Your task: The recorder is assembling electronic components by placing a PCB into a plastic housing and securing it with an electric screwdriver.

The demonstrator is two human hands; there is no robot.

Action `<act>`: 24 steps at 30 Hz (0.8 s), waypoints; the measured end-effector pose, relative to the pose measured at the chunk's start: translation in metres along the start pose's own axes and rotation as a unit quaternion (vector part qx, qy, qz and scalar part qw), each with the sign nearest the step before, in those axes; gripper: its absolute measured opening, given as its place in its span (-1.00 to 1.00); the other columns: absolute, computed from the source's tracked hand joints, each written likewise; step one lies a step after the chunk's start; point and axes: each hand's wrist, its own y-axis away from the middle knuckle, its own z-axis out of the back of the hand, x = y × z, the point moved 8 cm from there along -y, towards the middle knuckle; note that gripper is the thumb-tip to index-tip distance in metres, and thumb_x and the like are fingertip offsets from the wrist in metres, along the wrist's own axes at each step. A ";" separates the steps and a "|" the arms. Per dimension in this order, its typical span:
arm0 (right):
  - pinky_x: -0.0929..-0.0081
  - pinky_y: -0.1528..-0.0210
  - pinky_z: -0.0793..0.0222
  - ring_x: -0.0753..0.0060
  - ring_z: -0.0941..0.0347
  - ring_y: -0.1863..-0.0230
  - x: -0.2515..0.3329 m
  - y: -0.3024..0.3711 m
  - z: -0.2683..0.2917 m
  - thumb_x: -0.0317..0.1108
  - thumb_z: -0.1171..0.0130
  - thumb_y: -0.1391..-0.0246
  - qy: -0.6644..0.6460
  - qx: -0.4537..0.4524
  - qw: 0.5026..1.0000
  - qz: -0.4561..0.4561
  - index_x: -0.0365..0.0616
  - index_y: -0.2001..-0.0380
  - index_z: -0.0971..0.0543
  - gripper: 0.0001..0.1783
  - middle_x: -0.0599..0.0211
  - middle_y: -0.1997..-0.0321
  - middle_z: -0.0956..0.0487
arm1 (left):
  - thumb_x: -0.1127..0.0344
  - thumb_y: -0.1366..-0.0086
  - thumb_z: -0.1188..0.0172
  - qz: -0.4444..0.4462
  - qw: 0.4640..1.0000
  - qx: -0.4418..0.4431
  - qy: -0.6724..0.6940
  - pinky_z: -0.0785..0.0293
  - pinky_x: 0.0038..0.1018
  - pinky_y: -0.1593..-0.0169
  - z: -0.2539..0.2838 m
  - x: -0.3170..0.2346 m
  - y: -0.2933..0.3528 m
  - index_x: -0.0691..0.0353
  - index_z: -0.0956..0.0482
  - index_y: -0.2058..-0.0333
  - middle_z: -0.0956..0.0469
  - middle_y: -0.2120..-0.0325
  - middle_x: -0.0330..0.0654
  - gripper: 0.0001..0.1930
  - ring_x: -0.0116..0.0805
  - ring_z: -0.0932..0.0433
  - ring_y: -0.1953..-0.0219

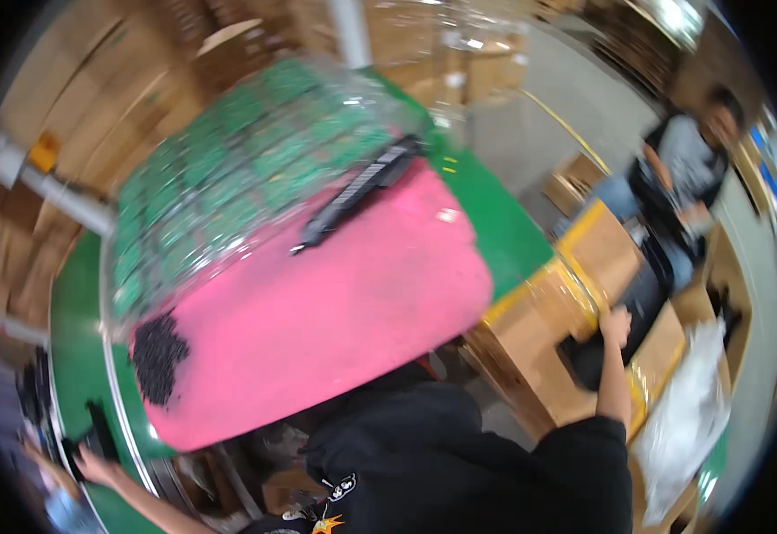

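At the far lower left, my left hand (94, 465) is closed on a black part (100, 434) over the green table edge; blur hides the part's kind. My right hand (615, 327) reaches to the right, its fingers curled at the inner edge of an open cardboard box (531, 325) with yellow tape. Beside it lie black pieces (642, 298), and what the fingers hold is hidden. Between my arms is a pink mat (335, 329). A black electric screwdriver (357, 196) lies slantwise on it, and a pile of small black screws (158, 356) sits at its left corner.
Green pieces in clear plastic trays (246, 169) cover the mat's far side on the green table (486, 214). A white plastic bag (687, 418) lies in a box at right. A seated person (687, 178) is beyond; another person's arm (50, 467) shows far left. Stacked cartons (85, 80) stand behind.
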 end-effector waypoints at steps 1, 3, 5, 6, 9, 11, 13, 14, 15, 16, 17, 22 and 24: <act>-0.05 -0.16 -0.38 -0.25 -0.42 -0.18 -0.010 -0.008 -0.013 -0.08 -0.05 -0.15 -0.014 0.032 0.999 0.030 -0.18 -0.06 -0.44 -0.50 -0.22 -0.14 -0.47 | 0.28 -0.25 -0.18 -0.182 0.977 0.051 -0.099 -0.27 -0.26 -0.27 -0.035 -0.064 0.047 0.50 -0.37 -0.17 -0.44 -0.14 0.11 -0.43 -0.13 -0.43 -0.16; -0.04 -0.17 -0.36 -0.27 -0.43 -0.15 0.000 -0.007 -0.012 -0.22 0.01 -0.13 -0.019 0.037 0.996 0.079 -0.21 -0.01 -0.44 -0.58 -0.26 -0.09 -0.50 | 0.36 -0.29 -0.09 -0.142 0.970 0.192 0.044 -0.16 -0.32 -0.33 -0.075 -0.098 0.080 0.39 -0.35 -0.22 -0.38 -0.21 0.01 -0.47 -0.21 -0.35 -0.24; 0.02 -0.08 -0.37 -0.34 -0.42 -0.08 -0.007 -0.041 -0.013 -0.26 -0.01 -0.15 -0.087 -0.011 0.980 0.176 -0.30 0.06 -0.43 -0.63 -0.35 -0.03 -0.49 | 0.40 -0.31 -0.05 -0.182 0.937 0.296 0.050 -0.19 -0.38 -0.30 -0.122 -0.161 0.153 0.32 -0.38 -0.21 -0.40 -0.20 -0.07 -0.52 -0.24 -0.35 -0.24; 0.15 -0.06 -0.37 -0.20 -0.48 0.00 -0.016 -0.050 0.004 -0.26 -0.03 -0.22 -0.118 -0.093 0.955 0.254 -0.35 0.07 -0.42 -0.64 -0.24 0.09 -0.54 | 0.43 -0.31 -0.04 -0.170 0.923 0.334 0.089 -0.21 -0.38 -0.29 -0.148 -0.180 0.181 0.32 -0.41 -0.18 -0.43 -0.17 -0.09 -0.55 -0.26 -0.36 -0.23; 0.38 0.11 -0.34 0.24 -0.39 0.21 0.029 0.021 0.064 -0.25 0.01 -0.33 -0.283 -0.045 0.896 0.339 -0.35 0.09 -0.40 -0.68 0.09 0.25 -0.47 | 0.46 -0.30 -0.06 -0.213 0.869 0.441 0.068 -0.27 -0.47 -0.21 -0.196 -0.247 0.265 0.34 -0.55 0.00 -0.54 -0.02 -0.19 -0.69 -0.39 -0.45 -0.10; 0.47 0.20 -0.31 0.39 -0.31 0.30 0.068 0.086 0.113 -0.23 0.04 -0.39 -0.268 -0.043 0.861 0.430 -0.35 0.01 -0.37 -0.65 0.21 0.31 -0.44 | 0.48 -0.31 -0.05 -0.251 0.811 0.516 0.118 -0.34 -0.47 -0.15 -0.222 -0.275 0.317 0.33 -0.57 0.09 -0.56 0.06 -0.20 -0.77 -0.40 -0.48 -0.04; 0.51 0.19 -0.31 0.42 -0.29 0.27 0.085 0.122 0.139 -0.27 0.03 -0.39 -0.190 -0.110 0.826 0.519 -0.37 -0.05 -0.32 -0.63 0.22 0.23 -0.41 | 0.46 -0.33 -0.05 -0.253 0.744 0.594 0.169 -0.42 -0.47 -0.04 -0.251 -0.293 0.374 0.31 -0.57 0.14 -0.57 0.16 -0.21 -0.82 -0.41 -0.50 0.03; 0.41 0.15 -0.27 0.20 -0.29 0.26 0.104 0.144 0.150 -0.48 0.02 -0.28 -0.245 -0.079 0.814 0.521 -0.35 0.16 -0.36 -0.85 0.09 0.27 -0.33 | 0.45 -0.32 -0.06 -0.286 0.717 0.617 0.152 -0.44 -0.46 -0.01 -0.254 -0.303 0.395 0.28 -0.58 0.15 -0.57 0.17 -0.20 -0.82 -0.39 -0.52 0.06; 0.39 0.15 -0.27 0.15 -0.29 0.27 0.126 0.168 0.165 -0.52 0.02 -0.25 -0.226 -0.048 0.796 0.560 -0.34 0.19 -0.36 -0.88 0.07 0.28 -0.33 | 0.41 -0.32 -0.07 -0.315 0.688 0.631 0.171 -0.44 -0.44 0.03 -0.260 -0.305 0.415 0.28 -0.57 0.17 -0.58 0.19 -0.17 -0.83 -0.34 -0.53 0.09; 0.37 0.15 -0.27 0.09 -0.28 0.29 0.145 0.189 0.177 -0.56 0.02 -0.22 -0.206 -0.016 0.774 0.598 -0.34 0.22 -0.36 -0.91 0.05 0.29 -0.32 | 0.38 -0.32 -0.08 -0.352 0.671 0.630 0.171 -0.45 -0.41 0.04 -0.262 -0.308 0.431 0.28 -0.57 0.17 -0.57 0.21 -0.13 -0.82 -0.29 -0.54 0.11; 0.32 0.15 -0.27 -0.04 -0.28 0.29 0.159 0.215 0.191 -0.64 0.01 -0.12 -0.180 -0.056 0.728 0.659 -0.35 0.26 -0.37 -0.90 0.00 0.30 -0.32 | 0.41 -0.30 -0.08 -0.357 0.657 0.646 0.155 -0.41 -0.40 -0.05 -0.261 -0.313 0.445 0.34 -0.54 0.17 -0.56 0.18 -0.09 -0.82 -0.26 -0.53 0.07; 0.30 0.42 -0.32 0.19 -0.38 0.34 0.231 0.348 0.205 -0.49 -0.21 0.44 -0.011 -0.046 0.529 0.847 -0.05 0.34 -0.50 -0.60 0.29 0.35 -0.45 | 0.32 -0.35 -0.10 -0.277 0.597 0.741 0.135 -0.45 -0.33 0.02 -0.262 -0.285 0.458 0.35 -0.56 0.14 -0.59 0.21 -0.07 -0.77 -0.18 -0.57 0.13; 0.28 0.45 -0.30 0.14 -0.38 0.40 0.261 0.391 0.199 -0.55 -0.27 0.28 0.022 0.030 0.473 0.880 -0.17 0.44 -0.50 -0.77 0.26 0.39 -0.44 | 0.28 -0.34 -0.15 -0.259 0.556 0.781 0.115 -0.46 -0.34 0.03 -0.254 -0.274 0.454 0.35 -0.57 0.14 -0.60 0.22 -0.06 -0.75 -0.19 -0.58 0.13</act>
